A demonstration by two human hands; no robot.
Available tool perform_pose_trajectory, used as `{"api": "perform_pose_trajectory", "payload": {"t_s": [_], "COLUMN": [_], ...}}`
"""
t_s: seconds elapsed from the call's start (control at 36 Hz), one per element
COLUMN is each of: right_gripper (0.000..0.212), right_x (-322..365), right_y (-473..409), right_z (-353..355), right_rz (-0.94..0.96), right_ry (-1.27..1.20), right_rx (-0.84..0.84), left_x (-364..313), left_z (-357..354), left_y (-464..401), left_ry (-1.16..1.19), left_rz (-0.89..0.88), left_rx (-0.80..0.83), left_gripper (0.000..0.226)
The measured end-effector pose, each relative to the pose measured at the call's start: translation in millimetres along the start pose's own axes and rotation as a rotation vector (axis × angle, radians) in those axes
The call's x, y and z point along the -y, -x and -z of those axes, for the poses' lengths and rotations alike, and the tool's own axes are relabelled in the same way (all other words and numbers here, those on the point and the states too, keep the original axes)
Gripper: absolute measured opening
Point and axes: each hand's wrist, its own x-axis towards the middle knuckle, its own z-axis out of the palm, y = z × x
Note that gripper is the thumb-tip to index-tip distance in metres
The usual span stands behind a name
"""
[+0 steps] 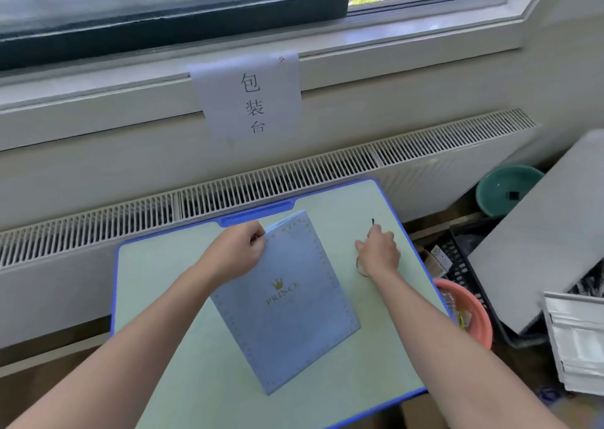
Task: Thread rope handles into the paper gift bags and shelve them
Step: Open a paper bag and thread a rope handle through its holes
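Observation:
A flat pale-blue paper gift bag (287, 307) with a gold crown and the word PRINCE lies on the pale green desk (157, 291) with a blue rim. My left hand (240, 252) pinches the bag's top left corner near its open mouth. To the right of the bag, my right hand (379, 249) rests on the desk with fingers closed around a thin rope handle; only its dark tip (373, 222) sticks out above the fingers. A bracelet circles my right wrist.
A paper sign (251, 101) hangs from the window sill above a long radiator grille (261, 183). Right of the desk sit a pink basin (470, 311), a black crate (464, 265), a teal basin (506, 190), a grey board (536, 239) and stacked white items (578, 340).

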Motion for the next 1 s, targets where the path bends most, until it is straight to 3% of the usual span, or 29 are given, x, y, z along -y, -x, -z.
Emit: {"api": "perform_pose_trajectory", "payload": {"t_s": [0.08,0.19,0.31,0.44,0.67,0.81,1.0], "right_gripper": [0.018,0.032,0.038,0.021,0.016,0.014,0.006], "right_x": [1,8,20,44,91,115,139], "right_y": [4,22,43,72,131,161,184], "right_z": [-8,-16,-13,11,50,55,57], "right_rz": [0.027,0.189,0.226,0.268,0.351,0.387,0.401], "right_ry": [-0.059,-0.120,-0.265,-0.474,-0.724,-0.733,-0.634], "right_rx": [-0.003,0.029,0.055,0.078,0.120,0.143,0.001], "left_x": [4,7,7,9,11,15,17], "left_z": [2,10,20,32,44,52,63], "left_y": [4,11,20,31,47,52,63], "left_ry": [0.012,0.018,0.007,-0.010,0.097,0.125,0.182], "left_rz": [0.006,0.007,0.011,0.022,0.008,-0.053,-0.111], "left_rx": [0.005,0.019,0.062,0.079,0.082,0.059,0.025], "left_gripper": [0.017,0.015,0.014,0.015,0.015,0.022,0.031]}}
